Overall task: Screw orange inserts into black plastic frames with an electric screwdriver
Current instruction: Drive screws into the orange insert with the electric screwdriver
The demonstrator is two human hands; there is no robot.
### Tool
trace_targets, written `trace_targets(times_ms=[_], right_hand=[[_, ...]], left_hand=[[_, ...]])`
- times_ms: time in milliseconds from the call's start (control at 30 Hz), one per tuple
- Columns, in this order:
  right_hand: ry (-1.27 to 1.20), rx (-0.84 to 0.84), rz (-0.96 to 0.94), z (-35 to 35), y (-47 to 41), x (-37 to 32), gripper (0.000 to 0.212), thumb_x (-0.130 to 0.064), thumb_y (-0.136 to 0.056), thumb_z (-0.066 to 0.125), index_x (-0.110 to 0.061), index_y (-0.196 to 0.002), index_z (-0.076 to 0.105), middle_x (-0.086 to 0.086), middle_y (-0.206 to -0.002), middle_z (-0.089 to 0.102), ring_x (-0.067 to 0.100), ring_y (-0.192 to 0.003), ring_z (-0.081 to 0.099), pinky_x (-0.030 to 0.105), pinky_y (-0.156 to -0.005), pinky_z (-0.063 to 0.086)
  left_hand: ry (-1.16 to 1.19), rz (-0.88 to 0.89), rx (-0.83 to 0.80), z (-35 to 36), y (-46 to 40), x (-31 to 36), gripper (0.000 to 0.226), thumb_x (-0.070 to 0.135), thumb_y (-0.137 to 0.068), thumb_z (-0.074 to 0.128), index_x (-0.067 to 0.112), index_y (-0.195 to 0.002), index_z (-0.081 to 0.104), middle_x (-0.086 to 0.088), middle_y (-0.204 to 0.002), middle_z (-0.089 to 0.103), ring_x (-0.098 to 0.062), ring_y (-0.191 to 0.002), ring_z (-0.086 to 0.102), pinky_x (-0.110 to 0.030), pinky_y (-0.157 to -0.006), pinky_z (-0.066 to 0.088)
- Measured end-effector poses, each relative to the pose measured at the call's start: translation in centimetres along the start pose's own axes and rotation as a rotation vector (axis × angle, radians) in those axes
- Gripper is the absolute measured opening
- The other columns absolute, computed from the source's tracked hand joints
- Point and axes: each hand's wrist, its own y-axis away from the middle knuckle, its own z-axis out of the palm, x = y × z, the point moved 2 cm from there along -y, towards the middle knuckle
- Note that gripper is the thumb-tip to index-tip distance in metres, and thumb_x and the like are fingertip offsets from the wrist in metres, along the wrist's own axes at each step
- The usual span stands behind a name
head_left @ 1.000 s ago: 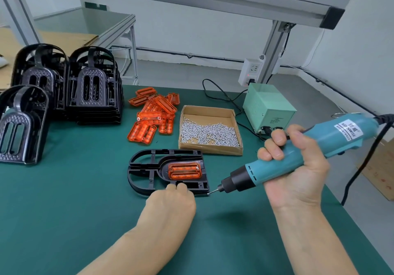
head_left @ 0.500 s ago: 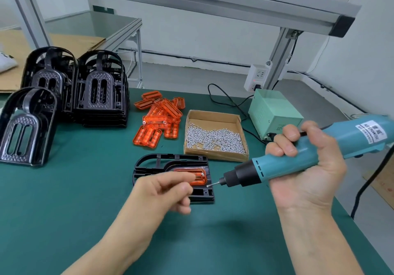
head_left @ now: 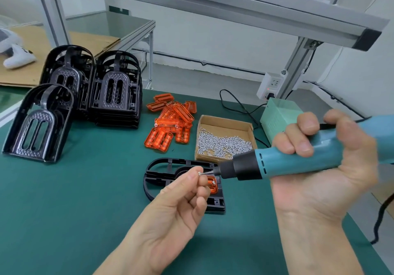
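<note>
Left fingers pinch a screw at the gripped screwdriver tip.

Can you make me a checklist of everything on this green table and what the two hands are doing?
Surface: green mat covers the table.
Job's things: black frame lies flat with an orange insert in it; loose orange inserts piled behind; cardboard box of screws; stacked black frames at the back left.
Clutter: white object on cardboard, far left.
Hands: left hand pinches a small screw at the bit; right hand grips the teal screwdriver.
Cables: black cord runs to the green power box; another hangs at the right edge.
Surroundings: metal frame overhead, wall socket.
</note>
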Motion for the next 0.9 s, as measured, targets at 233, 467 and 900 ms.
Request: trace_targets(times_ms=[233,467,900], right_hand=[[0.026,0.008,-0.017,-0.08,0.0,0.0,0.012,-0.022,-0.084,0.039,-0.019,-0.075,0.046,-0.004,-0.061,0.048,0.007,-0.041,0.038,0.02,-0.045,0.036],[0.017,0.006,-0.012,-0.08,-0.18,-0.1,0.012,-0.021,-0.083,0.039,-0.019,-0.074,0.047,-0.003,-0.06,0.048,0.007,-0.04,0.038,0.019,-0.044,0.036],[0.024,0.048,-0.077,-0.1,0.27,0.17,0.01,-0.018,-0.081,0.039,-0.017,-0.074,0.046,-0.002,-0.057,0.049,0.007,-0.037,0.039,0.019,-0.043,0.036]], left_hand=[[-0.04,0.015,-0.03,-0.04,0.29,0.01,0.012,0.011,-0.059,0.071,0.007,-0.07,0.074,-0.006,-0.069,0.063,-0.01,-0.054,0.058,-0.018,-0.046,0.052],[-0.093,0.037,-0.049,-0.2,0.29,0.04,0.013,0.012,-0.058,0.072,0.009,-0.071,0.075,-0.006,-0.068,0.062,-0.009,-0.055,0.057,-0.017,-0.047,0.051],[-0.202,0.301,0.046,-0.2,0.21,-0.8,0.014,0.014,-0.059,0.069,0.009,-0.069,0.076,-0.007,-0.065,0.064,-0.009,-0.052,0.057,-0.017,-0.049,0.051]])
